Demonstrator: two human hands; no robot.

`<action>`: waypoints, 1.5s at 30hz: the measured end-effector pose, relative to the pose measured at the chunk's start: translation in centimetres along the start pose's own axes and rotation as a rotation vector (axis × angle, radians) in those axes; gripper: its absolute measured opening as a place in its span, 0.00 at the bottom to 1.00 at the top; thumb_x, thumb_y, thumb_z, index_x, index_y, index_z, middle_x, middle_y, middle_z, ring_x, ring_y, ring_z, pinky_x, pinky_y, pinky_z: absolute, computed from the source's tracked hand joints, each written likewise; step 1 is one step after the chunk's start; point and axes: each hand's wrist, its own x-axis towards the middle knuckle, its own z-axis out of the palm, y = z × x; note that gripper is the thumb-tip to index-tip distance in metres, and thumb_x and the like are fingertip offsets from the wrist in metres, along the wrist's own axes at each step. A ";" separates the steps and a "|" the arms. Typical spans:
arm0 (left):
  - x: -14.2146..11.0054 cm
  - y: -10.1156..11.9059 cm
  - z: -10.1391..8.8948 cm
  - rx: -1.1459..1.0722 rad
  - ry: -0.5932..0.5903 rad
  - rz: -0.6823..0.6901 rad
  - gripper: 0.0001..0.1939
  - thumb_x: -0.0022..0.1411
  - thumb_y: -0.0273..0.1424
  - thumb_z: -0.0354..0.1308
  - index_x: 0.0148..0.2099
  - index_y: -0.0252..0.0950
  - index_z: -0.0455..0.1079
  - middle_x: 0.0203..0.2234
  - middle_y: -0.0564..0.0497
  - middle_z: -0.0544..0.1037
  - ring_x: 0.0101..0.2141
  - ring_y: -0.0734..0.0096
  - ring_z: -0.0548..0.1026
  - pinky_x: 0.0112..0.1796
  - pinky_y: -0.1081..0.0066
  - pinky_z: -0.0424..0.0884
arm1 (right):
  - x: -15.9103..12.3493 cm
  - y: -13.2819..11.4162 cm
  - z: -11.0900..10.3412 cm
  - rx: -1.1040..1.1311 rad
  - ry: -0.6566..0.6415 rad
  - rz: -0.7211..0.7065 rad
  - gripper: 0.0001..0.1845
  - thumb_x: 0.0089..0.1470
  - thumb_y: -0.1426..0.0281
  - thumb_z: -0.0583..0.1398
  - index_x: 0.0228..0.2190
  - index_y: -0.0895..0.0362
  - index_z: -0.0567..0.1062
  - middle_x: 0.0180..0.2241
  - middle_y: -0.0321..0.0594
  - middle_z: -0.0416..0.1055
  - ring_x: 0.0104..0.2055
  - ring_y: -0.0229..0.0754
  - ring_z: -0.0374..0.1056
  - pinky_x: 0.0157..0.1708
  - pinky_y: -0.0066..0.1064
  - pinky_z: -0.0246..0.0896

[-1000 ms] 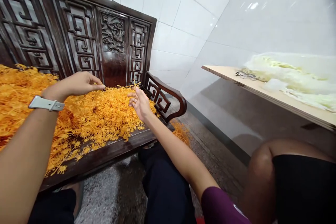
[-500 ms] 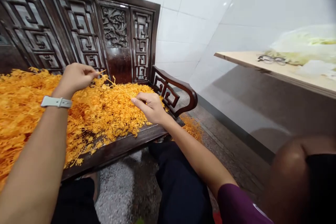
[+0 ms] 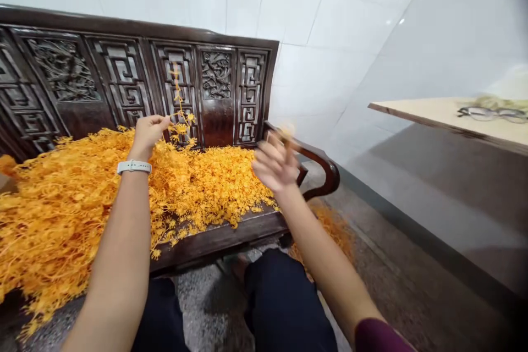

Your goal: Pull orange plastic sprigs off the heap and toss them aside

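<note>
My left hand, with a pale watch band on the wrist, pinches an orange plastic-looking flower sprig. Its thin stem rises above the fingertips, in front of the bench back. Below it spreads a large heap of similar orange sprigs along the seat. To the right, near the bench's armrest, my right hand is raised and smeared by motion. A pale orange blur shows at its fingertips; whether it holds a piece cannot be made out.
The dark carved wooden bench stands against a white tiled wall. More orange pieces lie on the floor beside it. At the right, a wooden board juts out at about hand height, with eyeglasses on it.
My view has swung left. My left hand now holds the sprig upright; half a second ago it stretched between both hands. My right hand has come away to the right.
</note>
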 end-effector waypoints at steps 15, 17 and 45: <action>-11.1 6.2 6.5 -0.395 -0.481 -0.334 0.13 0.68 0.42 0.58 0.34 0.40 0.69 0.15 0.60 0.49 0.16 0.76 0.47 0.20 0.69 0.45 | -10.7 2.5 7.3 1.015 0.483 0.959 0.13 0.59 0.60 0.63 0.42 0.54 0.74 0.31 0.34 0.70 0.26 0.33 0.60 0.24 0.25 0.56; -14.7 5.3 6.8 -0.423 -0.572 -0.399 0.14 0.67 0.45 0.59 0.35 0.41 0.69 0.15 0.61 0.48 0.15 0.76 0.45 0.19 0.70 0.45 | -10.4 1.5 7.1 0.827 0.496 0.798 0.18 0.59 0.56 0.64 0.47 0.52 0.74 0.39 0.37 0.72 0.31 0.34 0.64 0.28 0.26 0.59; -21.6 2.1 6.2 0.435 -0.710 0.072 0.15 0.68 0.32 0.55 0.26 0.40 0.67 0.21 0.50 0.71 0.26 0.62 0.68 0.31 0.64 0.55 | -14.7 -9.9 -4.5 -0.447 0.309 0.656 0.28 0.62 0.47 0.62 0.19 0.52 0.75 0.19 0.30 0.68 0.24 0.32 0.71 0.18 0.25 0.57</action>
